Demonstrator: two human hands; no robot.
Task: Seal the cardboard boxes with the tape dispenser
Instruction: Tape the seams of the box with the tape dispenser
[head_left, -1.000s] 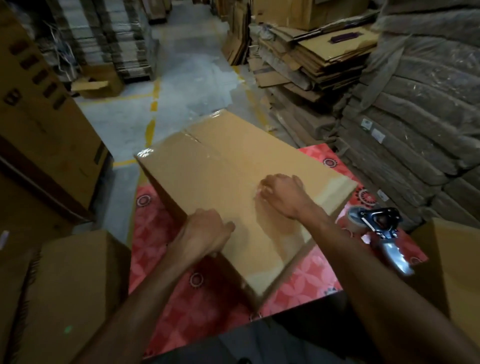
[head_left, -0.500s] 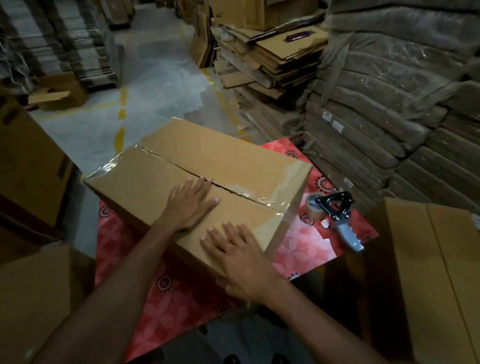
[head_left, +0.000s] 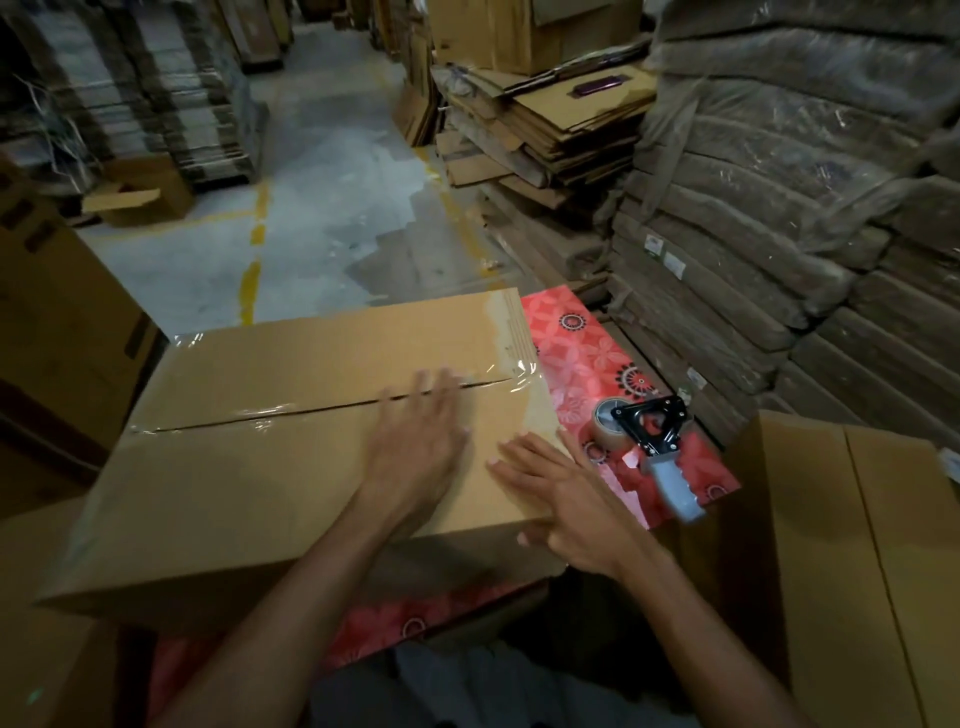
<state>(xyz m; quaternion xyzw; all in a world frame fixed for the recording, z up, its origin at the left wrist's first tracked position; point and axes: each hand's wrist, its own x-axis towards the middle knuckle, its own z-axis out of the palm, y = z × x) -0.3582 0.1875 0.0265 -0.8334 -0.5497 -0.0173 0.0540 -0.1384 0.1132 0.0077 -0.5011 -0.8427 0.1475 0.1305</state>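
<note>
A cardboard box (head_left: 270, 467) lies flat on a red flower-patterned desk (head_left: 582, 353), filling the centre and left of the frame. Since half a second ago it has swung round and slid nearer the person, so its centre seam (head_left: 291, 411) now runs left to right rather than diagonally. Shiny clear tape (head_left: 517, 371) covers that seam and folds over both ends. The left hand (head_left: 415, 447) lies flat on the box top, fingers straight and slightly apart across the seam. It is blurred, so it may be smoothing the tape or only steadying the box. The right hand (head_left: 561, 499), fingers spread and holding nothing, rests at the box's near right corner. The tape dispenser (head_left: 649, 447) stays untouched on the desk, just right of the box. This box looks sealed, and a second box (head_left: 857, 545) waits at lower right.
</note>
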